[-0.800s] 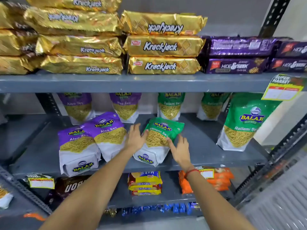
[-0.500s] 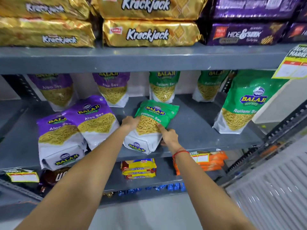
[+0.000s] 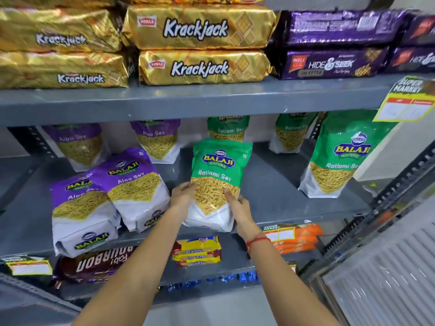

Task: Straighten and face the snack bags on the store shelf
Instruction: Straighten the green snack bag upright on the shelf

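On the grey metal middle shelf (image 3: 270, 203), near its front edge, we hold a green and white plastic bag of Ratlami Sev (image 3: 217, 182) with both hands. Our left hand (image 3: 183, 196) grips its left side and our right hand (image 3: 237, 208) grips its right side, with the fingers (image 3: 229, 195) pressed on the front. We have the bag tipped up so its front looks out at us, but it leans a bit and we have not let go, so we think this one is only partly done. To the left, two purple and white Aloo Sev bags (image 3: 113, 198) lie slanted, one overlapping the other, and we think they need fixing. Far right, a big green bag (image 3: 339, 158) stands up, leaning a little. At the far back, a row of small purple and green bags (image 3: 157, 140) stands up, facing out. We think most of the work is left.
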Demonstrator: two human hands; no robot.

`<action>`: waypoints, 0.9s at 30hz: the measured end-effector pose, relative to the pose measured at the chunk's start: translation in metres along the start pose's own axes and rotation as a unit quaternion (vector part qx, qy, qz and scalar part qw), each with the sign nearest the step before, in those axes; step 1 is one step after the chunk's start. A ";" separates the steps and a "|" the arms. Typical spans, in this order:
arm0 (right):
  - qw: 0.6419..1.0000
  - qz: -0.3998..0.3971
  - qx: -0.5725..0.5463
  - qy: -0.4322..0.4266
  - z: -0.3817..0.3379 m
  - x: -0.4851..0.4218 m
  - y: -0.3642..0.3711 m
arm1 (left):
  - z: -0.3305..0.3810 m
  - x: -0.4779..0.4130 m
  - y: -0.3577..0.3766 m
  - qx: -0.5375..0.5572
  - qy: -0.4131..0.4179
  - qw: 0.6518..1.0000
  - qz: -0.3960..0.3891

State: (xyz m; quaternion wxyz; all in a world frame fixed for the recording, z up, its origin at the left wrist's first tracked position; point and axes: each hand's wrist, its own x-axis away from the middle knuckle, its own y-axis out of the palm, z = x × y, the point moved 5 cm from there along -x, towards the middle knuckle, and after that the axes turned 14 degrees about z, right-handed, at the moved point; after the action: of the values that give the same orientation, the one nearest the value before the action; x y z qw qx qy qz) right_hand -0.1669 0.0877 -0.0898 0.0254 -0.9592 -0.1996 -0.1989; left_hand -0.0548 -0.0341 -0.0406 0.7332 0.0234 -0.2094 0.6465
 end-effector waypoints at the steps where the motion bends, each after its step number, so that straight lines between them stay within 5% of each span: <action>1: 1.000 0.000 -0.016 -0.005 -0.002 0.002 -0.001 | 0.001 0.008 -0.002 0.040 -0.006 0.999 0.002; 10: 0.990 -0.068 -0.089 -0.085 -0.033 0.010 -0.002 | -0.011 0.042 -0.013 0.249 -0.024 0.968 0.008; 27: 0.984 -0.040 -0.116 -0.127 -0.058 -0.024 -0.014 | 0.010 0.039 0.018 0.243 0.047 0.968 -0.050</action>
State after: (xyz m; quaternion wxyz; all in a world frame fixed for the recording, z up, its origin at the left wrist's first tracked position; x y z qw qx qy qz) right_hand -0.2141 0.0843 -0.0464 -0.1192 -0.9643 -0.2154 -0.0977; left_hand -0.0723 0.0022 -0.0225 0.7458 0.1810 -0.0103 0.6410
